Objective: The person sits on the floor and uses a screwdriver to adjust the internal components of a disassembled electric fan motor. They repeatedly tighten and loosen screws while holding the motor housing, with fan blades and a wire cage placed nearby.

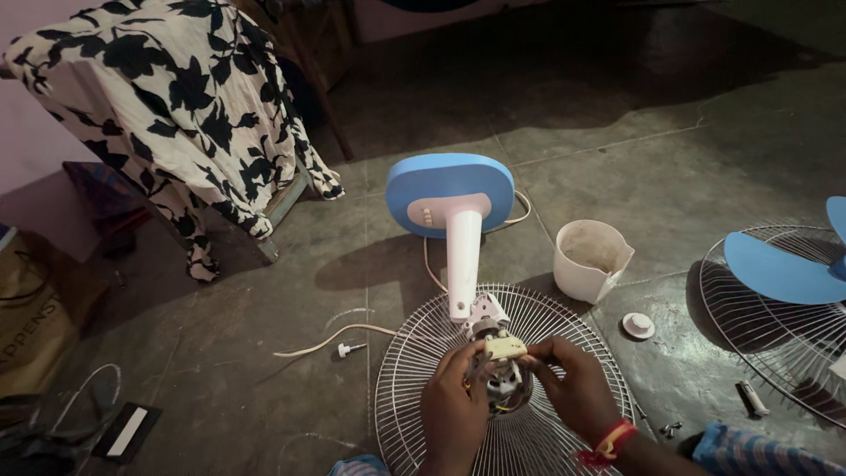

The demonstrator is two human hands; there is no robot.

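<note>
Both of your hands close around the bare fan motor (499, 370), which sits at the centre of a round white wire grille (414, 353) lying flat on the floor near the bottom edge of view. Your left hand (454, 405) grips the motor's left side; your right hand (577, 388), with a red band at the wrist, pinches a small cream part on top of the motor. From the motor a white stem (463, 260) runs away from you to the fan's blue oval base (449, 189), tipped on its edge. A cream power cord (330, 339) trails across the floor to the left. Just right of the stem stands a white plastic housing (590, 260), with a small white cap (638, 325) near it. Further right lies a second wire grille (775, 344) carrying blue fan blades (775, 269). At the far left corner, a black-and-white floral cloth (167, 97) drapes over furniture.
</note>
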